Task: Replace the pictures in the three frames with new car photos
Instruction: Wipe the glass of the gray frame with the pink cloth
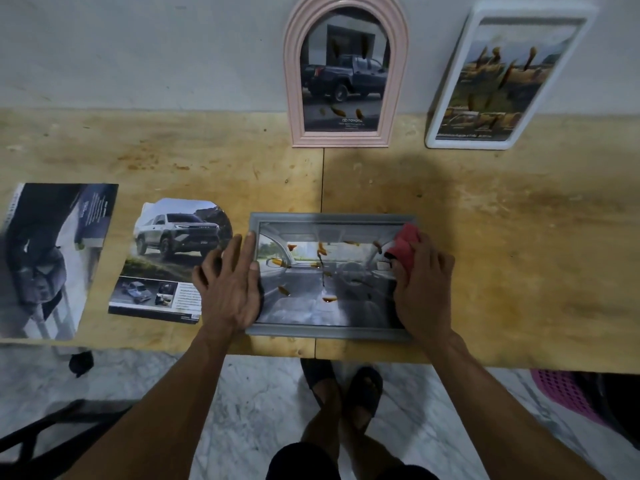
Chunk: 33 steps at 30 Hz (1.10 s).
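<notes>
Three frames are counted on the tabletop (485, 209): a pink arched frame (346, 140) and a white frame (450, 109) leaned against the wall at the back, and a grey frame (325, 332) laid flat near the front edge, between the two hands. All three are seen to hold car pictures already, with small orange marks over the glass; whether these marks are decoration or dirt cannot be told. Two loose printed sheets are counted to the left: a cut-out photo (166, 258) of a silver pickup just beside the grey frame, and a darker sheet (52, 258) further left. One red cloth (403, 245) is seen, bunched in the closed grip of the right hand (422, 285), which is pressed on the right end of the grey frame's glass. The left hand (228, 285) is laid flat with the grip open, holding nothing, its palm on the frame's left edge and partly over the corner of the cut-out photo. The step in hand is judged to be the wiping of the last frame's glass while it is steadied. Next, steady pressure across the remaining glass would be called for, the frame being kept from sliding, before it is stood up beside the other two.
</notes>
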Tool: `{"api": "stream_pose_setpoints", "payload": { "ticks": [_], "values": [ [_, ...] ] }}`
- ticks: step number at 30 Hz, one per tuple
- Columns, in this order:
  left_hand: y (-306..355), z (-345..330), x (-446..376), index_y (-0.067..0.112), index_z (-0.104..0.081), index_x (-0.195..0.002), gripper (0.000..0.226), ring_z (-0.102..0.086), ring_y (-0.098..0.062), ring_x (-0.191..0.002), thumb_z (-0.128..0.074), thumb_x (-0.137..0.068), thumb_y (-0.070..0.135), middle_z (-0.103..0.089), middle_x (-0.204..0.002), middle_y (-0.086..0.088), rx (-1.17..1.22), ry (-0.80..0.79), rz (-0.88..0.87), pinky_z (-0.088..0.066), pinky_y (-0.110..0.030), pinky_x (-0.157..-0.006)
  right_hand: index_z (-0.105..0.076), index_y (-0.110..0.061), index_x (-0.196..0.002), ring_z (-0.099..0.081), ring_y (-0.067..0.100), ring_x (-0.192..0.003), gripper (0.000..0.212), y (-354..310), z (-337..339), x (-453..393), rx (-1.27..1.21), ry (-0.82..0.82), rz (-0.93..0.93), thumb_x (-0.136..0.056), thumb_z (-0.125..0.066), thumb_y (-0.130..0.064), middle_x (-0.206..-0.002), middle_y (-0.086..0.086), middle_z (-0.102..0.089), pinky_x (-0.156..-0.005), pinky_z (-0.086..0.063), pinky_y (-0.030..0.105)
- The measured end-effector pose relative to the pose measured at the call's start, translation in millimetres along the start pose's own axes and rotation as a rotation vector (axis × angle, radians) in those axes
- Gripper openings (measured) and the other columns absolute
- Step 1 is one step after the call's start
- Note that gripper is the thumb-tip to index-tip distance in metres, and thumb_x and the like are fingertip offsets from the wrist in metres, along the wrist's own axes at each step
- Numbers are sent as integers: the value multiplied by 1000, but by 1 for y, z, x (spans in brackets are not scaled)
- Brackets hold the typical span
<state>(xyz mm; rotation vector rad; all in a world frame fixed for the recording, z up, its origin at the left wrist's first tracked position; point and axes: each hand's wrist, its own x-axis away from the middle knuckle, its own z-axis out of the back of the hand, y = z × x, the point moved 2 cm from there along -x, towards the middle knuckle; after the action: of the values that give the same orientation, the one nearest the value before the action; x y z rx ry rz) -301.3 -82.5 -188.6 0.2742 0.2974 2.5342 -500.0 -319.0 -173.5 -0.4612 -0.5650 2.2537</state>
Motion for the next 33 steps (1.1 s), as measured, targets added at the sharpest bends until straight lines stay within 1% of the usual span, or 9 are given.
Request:
{"api": "stream_pose_setpoints", "payload": {
  "ticks": [3,6,11,15,19,22,27,31,33],
  "values": [
    [-1,-1,0,38,-14,-158,56,-24,-27,-140,-12,-103,47,-26,-162,6,-7,11,3,-19,-52,-109,-22,-11,-146,-37,36,-123,55,-10,-7,-6,125,-113,4,-100,-46,-28,-148,16,-43,-101,-40,55],
    [-1,-3,1,38,-14,-158,56,-24,-27,-140,-12,-103,47,-26,-162,7,-3,10,15,-20,-53,-109,-24,-8,-150,-34,41,-130,58,-17,-20,-8,215,-237,-101,-102,-42,-33,-148,15,-42,-105,-32,54],
    [-4,-6,0,40,-12,-158,55,-25,-28,-140,-13,-104,47,-24,-163,9,5,-11,25,-22,-54,-107,-19,-7,-151,-34,39,-123,64,-44,-39,-4,124,-240,-211,-101,-41,-40,-139,20,-49,-98,-37,54],
    [-6,-6,-1,40,-13,-158,55,-27,-27,-139,-16,-103,46,-25,-162,10,-6,-4,28,-22,-53,-107,-13,-9,-152,-30,36,-126,65,-71,-56,-1,62,-251,-248,-100,-37,-41,-143,19,-45,-103,-33,51],
    [-7,-7,-1,40,-12,-158,56,-25,-27,-141,-15,-103,46,-23,-163,10,6,-24,26,-20,-54,-108,-17,-6,-152,-28,37,-132,64,-91,-62,0,41,-258,-257,-101,-40,-37,-147,20,-39,-109,-29,52],
    [-8,-6,0,40,-11,-158,56,-25,-28,-141,-12,-102,47,-22,-163,10,4,-37,34,-21,-56,-109,-15,-7,-153,-28,38,-132,63,-106,-61,1,33,-318,-235,-102,-43,-32,-150,20,-34,-109,-29,51],
    [-6,-6,-2,40,-10,-158,56,-23,-27,-143,-12,-103,47,-20,-164,10,2,-53,43,-21,-58,-110,-16,-4,-153,-22,39,-140,62,-127,-69,-1,52,-400,-149,-103,-41,-31,-160,14,-22,-114,-21,50],
    [-8,-7,-3,41,-9,-158,55,-19,-27,-144,-12,-103,47,-17,-165,10,22,-63,44,-19,-59,-111,-20,-6,-152,-22,38,-142,68,-139,-83,1,84,-489,-14,-97,-54,-31,-161,15,-18,-115,-23,51],
    [-9,-7,-3,41,-9,-158,55,-18,-26,-145,-12,-103,47,-17,-165,11,32,-61,44,-18,-59,-111,-22,-8,-151,-20,37,-145,61,-142,-88,4,73,-511,36,-100,-49,-29,-162,13,-17,-117,-21,52]
  ]
}}
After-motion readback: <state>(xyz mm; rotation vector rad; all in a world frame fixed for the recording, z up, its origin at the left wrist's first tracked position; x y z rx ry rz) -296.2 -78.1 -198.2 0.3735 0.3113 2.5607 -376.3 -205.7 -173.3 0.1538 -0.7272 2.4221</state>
